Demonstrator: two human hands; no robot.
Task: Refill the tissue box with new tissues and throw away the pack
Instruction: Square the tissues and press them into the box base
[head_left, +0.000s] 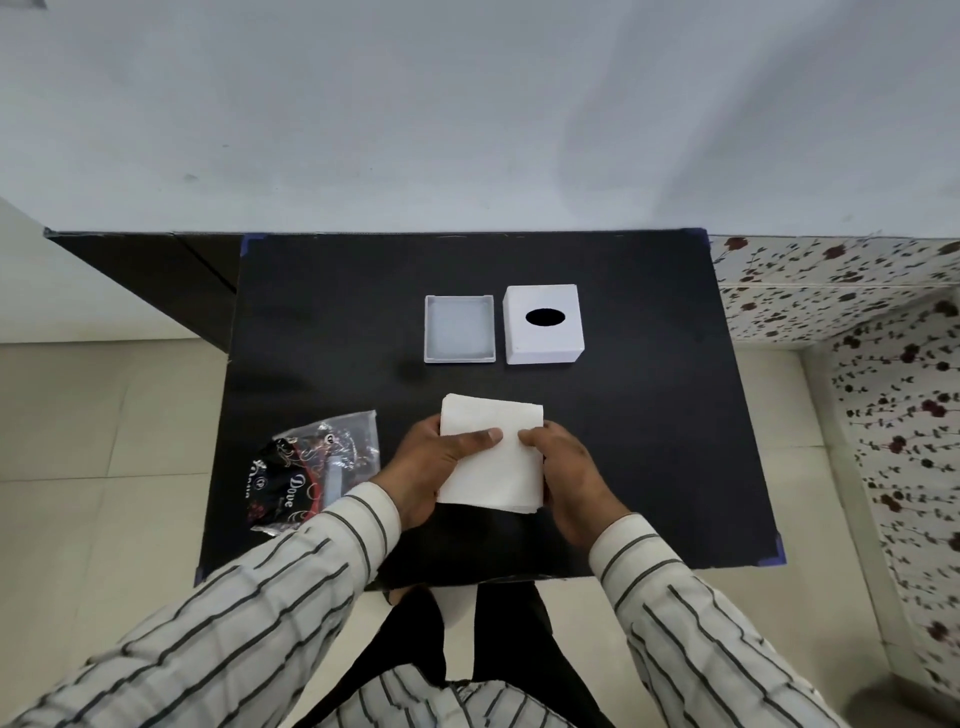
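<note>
A white stack of tissues (493, 457) is held over the near middle of the black table (649, 441). My left hand (431, 467) grips its left edge with the thumb across the top. My right hand (566, 473) holds its right edge. The white tissue box cover (543, 340) with a dark oval slot stands at the back, right of centre. Its shallow white base tray (459, 328) lies open just to the left of the cover. The empty crumpled plastic pack (311, 467), dark with printed lettering, lies at the near left by my left sleeve.
A white wall runs behind the table. A dark cabinet (156, 275) stands at the back left. A floral-patterned surface (857, 312) flanks the right side. Pale floor tiles show on both sides, and my dark trouser legs show below the table's near edge.
</note>
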